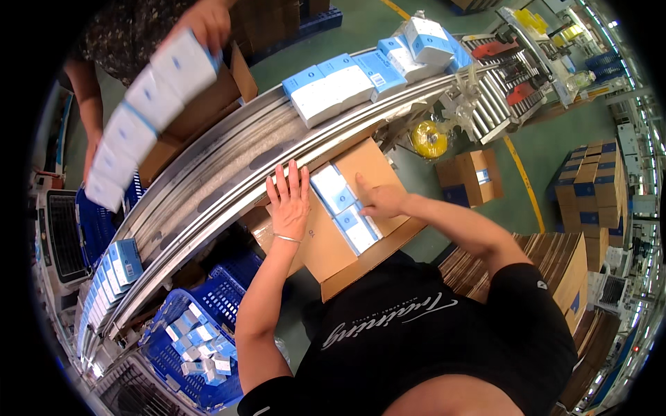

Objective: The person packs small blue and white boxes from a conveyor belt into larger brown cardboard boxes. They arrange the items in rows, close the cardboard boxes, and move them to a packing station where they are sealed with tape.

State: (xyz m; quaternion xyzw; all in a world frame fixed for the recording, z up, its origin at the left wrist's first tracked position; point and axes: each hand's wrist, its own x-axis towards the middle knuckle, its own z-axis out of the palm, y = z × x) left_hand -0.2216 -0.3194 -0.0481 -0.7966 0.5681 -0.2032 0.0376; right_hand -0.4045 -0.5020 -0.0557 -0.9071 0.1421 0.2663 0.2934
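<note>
A brown cardboard carton (pixel 329 239) stands in front of me with its flaps folded part way over the top. Through the gap between the flaps show white and blue small boxes (pixel 340 194) in a row. My left hand (pixel 288 208) lies with fingers stretched out on the left flap, beside the conveyor's metal edge. On the right flap (pixel 374 166) rests my right hand (pixel 383 200), its index finger and thumb apart and nothing held. Across the conveyor, a co-worker's hands (pixel 202 24) hold a row of white and blue boxes (pixel 142 104).
A curved conveyor (pixel 257 135) carries boxes (pixel 333 87) at its far right and a row of boxes (pixel 111 270) at left. A blue crate (pixel 166 367) of small boxes sits lower left. Flat cardboard (pixel 513 267) is stacked at right; an open carton (pixel 468 179) stands on the floor.
</note>
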